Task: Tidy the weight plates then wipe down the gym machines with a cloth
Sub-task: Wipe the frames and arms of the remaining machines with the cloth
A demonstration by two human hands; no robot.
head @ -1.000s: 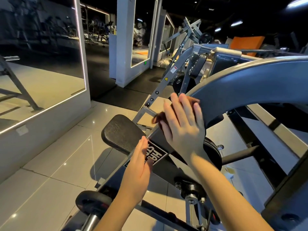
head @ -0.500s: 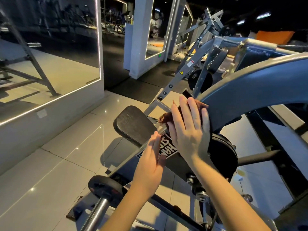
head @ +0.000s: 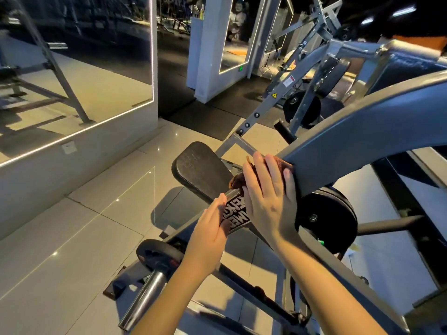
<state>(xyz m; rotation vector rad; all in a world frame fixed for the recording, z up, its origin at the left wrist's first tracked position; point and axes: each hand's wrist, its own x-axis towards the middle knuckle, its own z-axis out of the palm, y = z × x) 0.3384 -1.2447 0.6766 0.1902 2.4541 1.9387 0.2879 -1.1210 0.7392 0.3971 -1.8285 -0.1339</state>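
The grey gym machine [head: 362,131] is judged rigid and far too heavy to shift, so it is best wiped where it stands. Its painted curved arm is seen sweeping down from the upper right toward a lettered label [head: 235,211], with a black pad [head: 200,168] just beyond. The large weight plate [head: 333,213], loaded just under that arm, is taken to be dense and hard. If it is to be tidied, it would be gripped at the rim with both hands and slid straight off. It looks black, round and thick. A smaller weight plate [head: 157,257] is seen on a chrome sleeve at the lower left, above the tiled floor [head: 72,238]. The cloth [head: 237,181] is judged light, limp and easily bunched, so it is better steered under a flat palm than pinched. It is reddish-brown, crumpled and mostly covered, and is pressed against the lower end of the curved arm. The right hand [head: 268,201] is laid flat over it, fingers straight and close together, nothing clenched. The left hand [head: 210,228] is held with fingers extended beside the label; whether it truly bears on the metal cannot quite be made out.
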